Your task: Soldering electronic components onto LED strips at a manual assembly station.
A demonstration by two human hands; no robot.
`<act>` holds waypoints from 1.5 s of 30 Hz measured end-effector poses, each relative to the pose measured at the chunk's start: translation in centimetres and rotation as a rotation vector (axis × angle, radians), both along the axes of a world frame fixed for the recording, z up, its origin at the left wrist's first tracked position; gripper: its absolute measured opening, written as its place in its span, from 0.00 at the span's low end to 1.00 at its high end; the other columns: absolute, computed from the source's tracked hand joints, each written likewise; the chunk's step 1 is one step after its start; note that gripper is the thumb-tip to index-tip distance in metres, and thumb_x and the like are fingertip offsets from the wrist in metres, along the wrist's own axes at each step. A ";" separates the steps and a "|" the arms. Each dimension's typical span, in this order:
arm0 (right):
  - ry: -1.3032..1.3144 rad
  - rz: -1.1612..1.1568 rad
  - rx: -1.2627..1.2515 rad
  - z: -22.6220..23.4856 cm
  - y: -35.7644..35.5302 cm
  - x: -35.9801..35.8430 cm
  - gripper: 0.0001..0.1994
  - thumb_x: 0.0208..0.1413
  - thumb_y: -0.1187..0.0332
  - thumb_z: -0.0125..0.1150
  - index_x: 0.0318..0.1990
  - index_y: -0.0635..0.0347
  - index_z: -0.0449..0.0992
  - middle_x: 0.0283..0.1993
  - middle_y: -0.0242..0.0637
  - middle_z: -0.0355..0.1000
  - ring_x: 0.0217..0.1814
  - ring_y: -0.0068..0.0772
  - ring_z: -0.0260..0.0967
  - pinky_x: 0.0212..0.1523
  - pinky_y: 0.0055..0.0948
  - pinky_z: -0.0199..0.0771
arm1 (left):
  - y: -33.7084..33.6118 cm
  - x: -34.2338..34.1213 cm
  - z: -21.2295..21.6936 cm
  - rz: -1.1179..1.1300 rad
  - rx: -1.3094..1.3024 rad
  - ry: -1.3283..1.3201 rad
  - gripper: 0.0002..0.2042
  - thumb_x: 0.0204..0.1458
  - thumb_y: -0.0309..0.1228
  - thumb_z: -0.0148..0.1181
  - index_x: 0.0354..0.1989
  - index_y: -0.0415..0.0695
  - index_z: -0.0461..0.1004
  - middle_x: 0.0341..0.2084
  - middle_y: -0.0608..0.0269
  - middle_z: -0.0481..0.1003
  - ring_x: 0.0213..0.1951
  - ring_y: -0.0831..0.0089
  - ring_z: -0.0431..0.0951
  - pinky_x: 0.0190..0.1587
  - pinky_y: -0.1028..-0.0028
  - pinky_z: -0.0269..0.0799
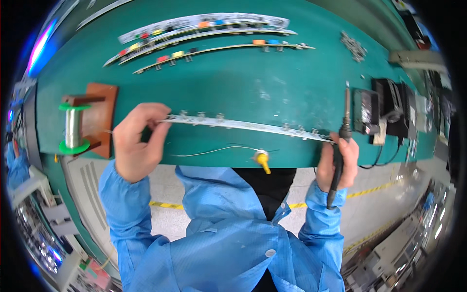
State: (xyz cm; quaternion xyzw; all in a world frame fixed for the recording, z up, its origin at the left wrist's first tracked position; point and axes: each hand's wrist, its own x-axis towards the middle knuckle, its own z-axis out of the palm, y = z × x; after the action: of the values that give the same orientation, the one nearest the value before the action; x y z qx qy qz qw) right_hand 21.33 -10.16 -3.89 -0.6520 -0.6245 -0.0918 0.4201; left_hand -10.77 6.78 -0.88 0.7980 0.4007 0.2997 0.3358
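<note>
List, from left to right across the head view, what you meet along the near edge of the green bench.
Solder spool on its wooden stand → left hand → long white circuit strip → yellow-tipped wire → right hand gripping the soldering iron → black box.

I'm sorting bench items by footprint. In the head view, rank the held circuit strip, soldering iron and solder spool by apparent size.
1. Circuit strip, longest.
2. Soldering iron.
3. Solder spool, smallest, though the fisheye shrinks it near the rim.
</note>
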 end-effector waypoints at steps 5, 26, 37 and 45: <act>-0.090 -0.041 0.014 -0.4 -0.7 0.1 0.30 0.42 0.92 0.58 0.54 0.57 0.66 0.41 0.51 0.76 0.44 0.43 0.72 0.45 0.37 0.72 | -0.2 -0.8 0.2 0.052 -0.447 -0.304 0.13 0.49 0.12 0.56 0.44 0.30 0.73 0.46 0.51 0.72 0.45 0.72 0.74 0.49 0.76 0.70; 0.600 -0.044 0.026 -1.8 -1.9 1.5 0.23 0.57 0.81 0.52 0.61 0.64 0.61 0.57 0.54 0.68 0.61 0.42 0.66 0.63 0.36 0.62 | -1.0 -1.0 0.7 -0.070 -0.478 -0.582 0.14 0.45 0.09 0.59 0.42 0.29 0.76 0.44 0.45 0.74 0.45 0.63 0.78 0.47 0.71 0.79; 0.615 -0.055 -0.013 -1.5 -1.8 1.0 0.23 0.56 0.80 0.55 0.60 0.63 0.63 0.54 0.53 0.70 0.57 0.40 0.69 0.59 0.36 0.66 | -0.2 -2.3 0.1 -0.120 -0.402 -0.537 0.09 0.48 0.15 0.61 0.39 0.33 0.79 0.38 0.48 0.78 0.40 0.68 0.80 0.41 0.74 0.78; 0.594 -0.047 0.020 -1.7 -2.5 2.5 0.19 0.59 0.74 0.55 0.57 0.66 0.65 0.47 0.53 0.74 0.51 0.41 0.72 0.56 0.37 0.67 | 0.2 -1.6 -0.1 -0.051 -0.596 -0.542 0.07 0.52 0.18 0.59 0.38 0.32 0.79 0.37 0.49 0.78 0.37 0.67 0.80 0.39 0.74 0.78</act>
State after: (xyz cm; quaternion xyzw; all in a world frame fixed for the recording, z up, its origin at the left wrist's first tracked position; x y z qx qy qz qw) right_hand 23.78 -12.63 -5.57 -0.6603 -0.4582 0.0872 0.5886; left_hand -12.32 7.03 -0.96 0.5673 0.3472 0.3615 0.6534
